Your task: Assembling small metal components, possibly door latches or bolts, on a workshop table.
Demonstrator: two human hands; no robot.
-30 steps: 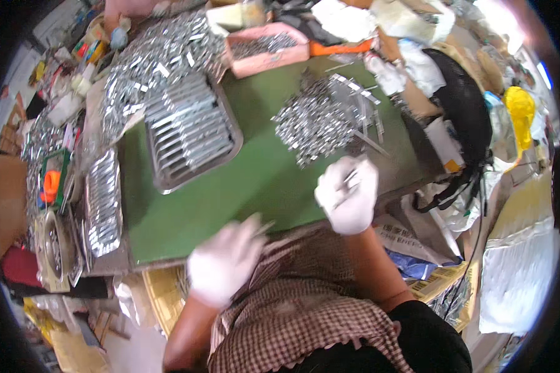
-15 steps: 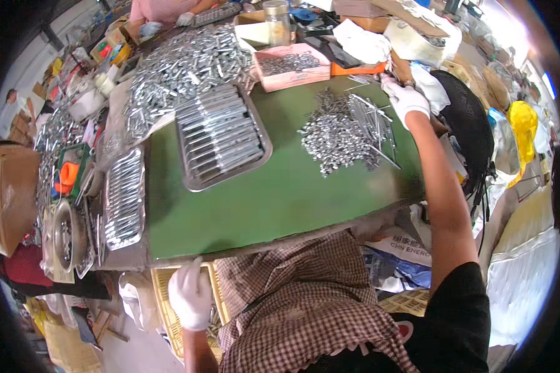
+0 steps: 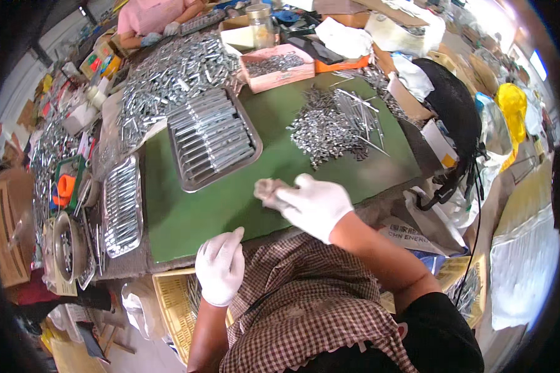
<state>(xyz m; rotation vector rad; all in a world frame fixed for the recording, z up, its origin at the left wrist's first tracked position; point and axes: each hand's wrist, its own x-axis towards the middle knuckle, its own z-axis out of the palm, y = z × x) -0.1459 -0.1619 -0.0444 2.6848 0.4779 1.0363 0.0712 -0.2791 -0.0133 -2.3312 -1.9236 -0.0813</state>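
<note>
My right hand [image 3: 317, 205], in a white glove, is over the near middle of the green work mat [image 3: 280, 180]. It grips a small crumpled brownish thing that looks like a rag [image 3: 269, 190]. My left hand [image 3: 220, 268], also gloved in white, is at the mat's front edge, fingers loosely extended, with nothing visible in it. Beyond the hands, a metal tray [image 3: 186, 185] carries a row of shiny metal tubes [image 3: 214, 137]. To its right lie a heap of small silvery metal parts [image 3: 322, 133] and a bunch of thin metal rods [image 3: 362, 115].
A second tray of metal pieces [image 3: 122, 202] stands at the left. A large pile of metal tubes [image 3: 174, 78], a pink box [image 3: 280, 71] and a glass jar [image 3: 259, 26] are at the back. A black mesh bag [image 3: 451, 105] borders the right side. Another person [image 3: 152, 17] sits far left.
My right hand has come back from the mat's far right corner to its near middle, now with the crumpled thing. My left hand has risen and moved right to the edge.
</note>
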